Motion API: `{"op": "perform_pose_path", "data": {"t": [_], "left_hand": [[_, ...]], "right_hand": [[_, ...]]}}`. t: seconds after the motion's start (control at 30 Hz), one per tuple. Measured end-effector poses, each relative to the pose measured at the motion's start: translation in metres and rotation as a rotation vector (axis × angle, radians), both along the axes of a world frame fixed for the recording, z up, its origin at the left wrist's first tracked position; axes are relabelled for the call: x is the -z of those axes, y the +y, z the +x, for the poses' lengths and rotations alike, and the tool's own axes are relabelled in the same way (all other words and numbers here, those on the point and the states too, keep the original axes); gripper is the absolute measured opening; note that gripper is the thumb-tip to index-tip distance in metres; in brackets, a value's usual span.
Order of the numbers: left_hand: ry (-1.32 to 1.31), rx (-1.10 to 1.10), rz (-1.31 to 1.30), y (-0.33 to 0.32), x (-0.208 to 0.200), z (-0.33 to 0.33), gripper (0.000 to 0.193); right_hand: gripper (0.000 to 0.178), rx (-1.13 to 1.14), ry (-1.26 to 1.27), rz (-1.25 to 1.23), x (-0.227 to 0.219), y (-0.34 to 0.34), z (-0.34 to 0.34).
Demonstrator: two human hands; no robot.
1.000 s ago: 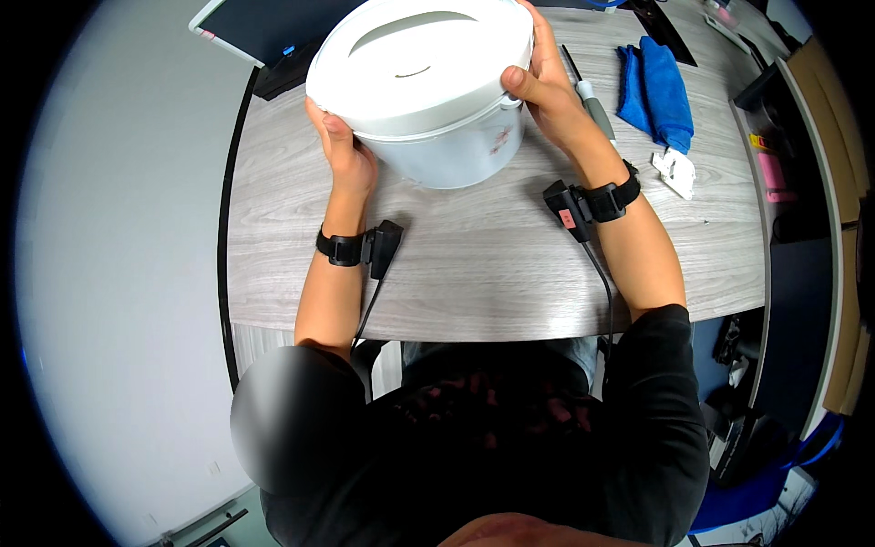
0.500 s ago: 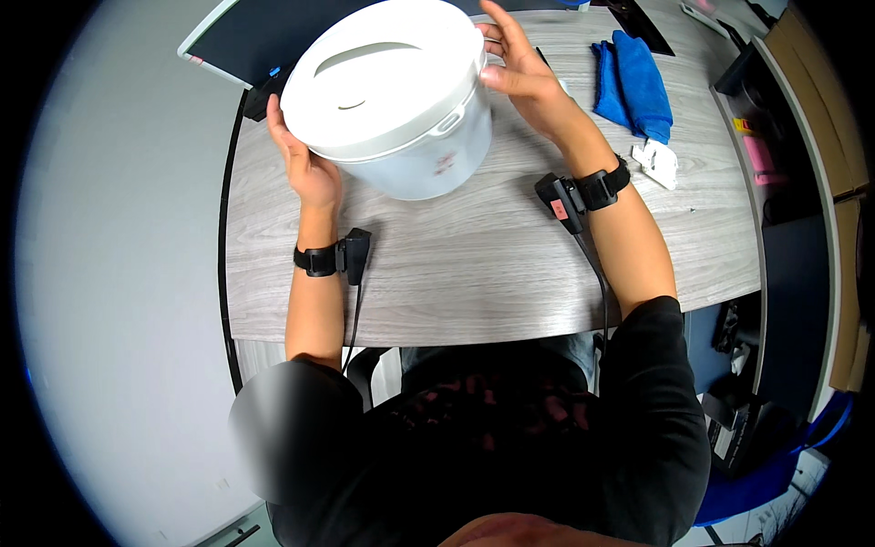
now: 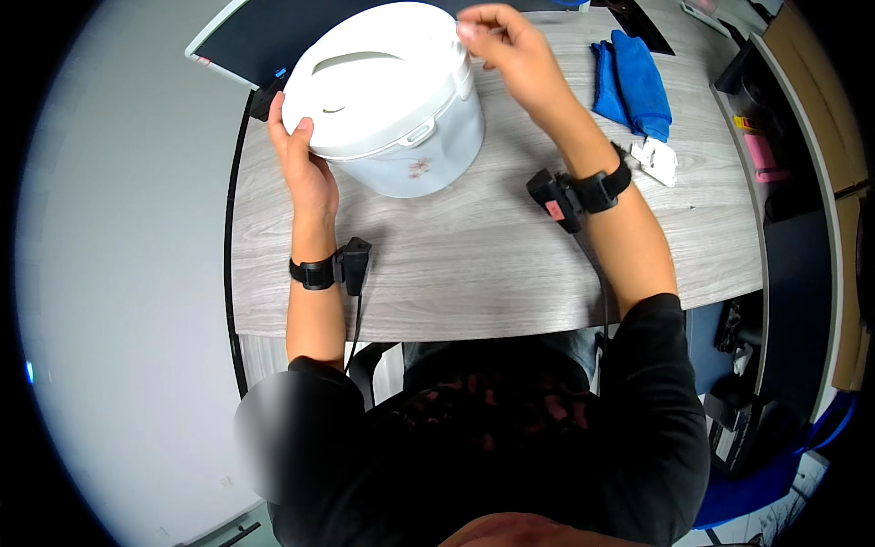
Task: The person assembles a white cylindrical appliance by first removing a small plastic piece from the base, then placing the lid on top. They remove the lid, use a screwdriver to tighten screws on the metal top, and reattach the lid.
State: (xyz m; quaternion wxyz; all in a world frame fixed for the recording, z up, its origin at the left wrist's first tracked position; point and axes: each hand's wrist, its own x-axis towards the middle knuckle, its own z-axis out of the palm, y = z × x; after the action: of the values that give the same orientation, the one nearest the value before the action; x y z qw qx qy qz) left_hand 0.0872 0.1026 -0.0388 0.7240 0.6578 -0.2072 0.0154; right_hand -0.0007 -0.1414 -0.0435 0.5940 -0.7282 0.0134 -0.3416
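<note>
A white lidded bucket (image 3: 415,178) stands at the far left of the desk. Its lid (image 3: 392,87) has a curved grip recess on top, and a small flower print marks the pale side below a loop-shaped clip. My left hand (image 3: 308,173) holds the bucket's left side, thumb up on the lid's edge and fingers around the outside. At the right edge of the lid is my right hand (image 3: 515,55), its thumb and bent fingers pinched on the rim. Both wrists wear black straps with small black cabled devices.
A folded blue cloth (image 3: 638,87) lies at the desk's far right, with a crumpled white tissue (image 3: 656,162) just nearer. Behind the bucket rises a dark panel (image 3: 255,41). An open-sided shelf unit (image 3: 797,264) borders the desk on the right.
The bucket has turned slightly, its clip and print shifting left. My right hand has moved left and its fingers have curled in at the rim. My left thumb has come up onto the lid.
</note>
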Motion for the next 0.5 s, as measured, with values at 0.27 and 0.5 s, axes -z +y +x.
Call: {"op": "perform_pose_path", "data": {"t": [0.27, 0.5], "left_hand": [[0.018, -0.002, -0.020, -0.002, 0.004, 0.001, 0.085], [0.020, 0.035, -0.055, -0.004, 0.005, -0.001, 0.081]], "right_hand": [[0.023, -0.386, 0.295, -0.163, -0.072, -0.011, 0.039], [0.021, -0.423, 0.304, -0.147, -0.066, -0.004, 0.051]]}}
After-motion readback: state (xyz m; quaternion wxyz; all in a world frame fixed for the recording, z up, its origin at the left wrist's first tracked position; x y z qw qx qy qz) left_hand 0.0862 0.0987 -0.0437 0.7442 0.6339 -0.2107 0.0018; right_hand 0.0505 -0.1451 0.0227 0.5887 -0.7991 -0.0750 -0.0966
